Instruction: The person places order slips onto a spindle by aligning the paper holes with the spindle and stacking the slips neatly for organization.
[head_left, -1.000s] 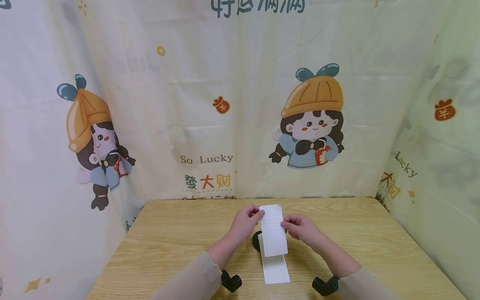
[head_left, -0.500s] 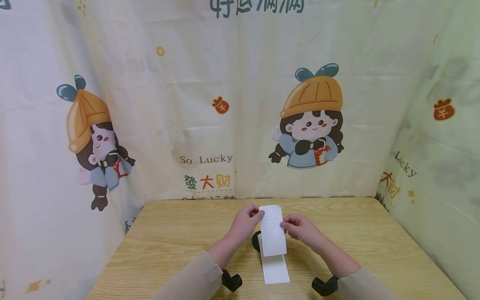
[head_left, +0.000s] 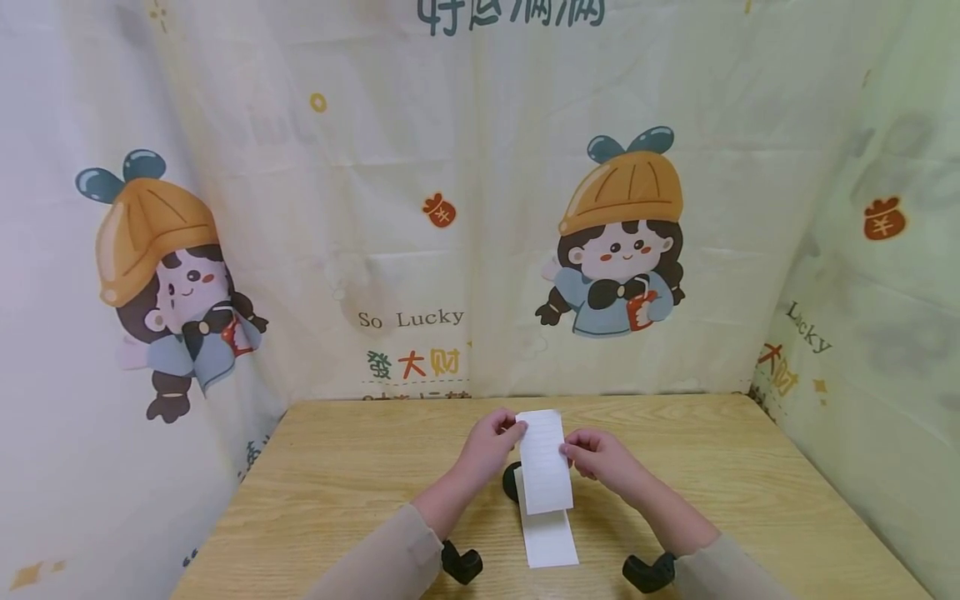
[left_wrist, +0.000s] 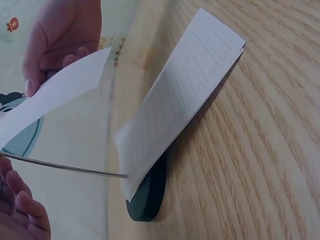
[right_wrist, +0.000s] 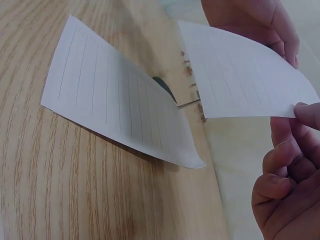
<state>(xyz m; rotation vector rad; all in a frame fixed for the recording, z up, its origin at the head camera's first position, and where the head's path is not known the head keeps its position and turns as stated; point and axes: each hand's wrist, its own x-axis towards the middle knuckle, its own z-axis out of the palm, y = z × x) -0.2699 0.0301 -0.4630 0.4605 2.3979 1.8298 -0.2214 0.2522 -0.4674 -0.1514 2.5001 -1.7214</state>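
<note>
Above the table my two hands hold up a white lined paper sheet (head_left: 546, 467). My left hand (head_left: 487, 446) pinches its upper left edge, and my right hand (head_left: 603, 458) pinches the right edge between thumb and fingers. Below it, a folded-looking lined paper stack (left_wrist: 175, 95) sits tilted on a bill spike with a dark rounded base (left_wrist: 147, 197). The spike's thin metal rod (left_wrist: 65, 167) rises from that stack towards the held sheet. In the right wrist view the held sheet (right_wrist: 240, 75) hides the rod's upper end; the lower paper (right_wrist: 115, 95) slants over the wood.
The wooden table (head_left: 360, 467) reaches back to a printed cloth curtain (head_left: 480, 250) that hangs behind and along both sides. Black wrist-worn pieces (head_left: 463, 565) sit at the cuffs of the beige sleeves (head_left: 382, 554).
On the left, the curtain has shifted and its printed figure spreads wider to the left. Hands, held sheet and spike stay almost where they were.
</note>
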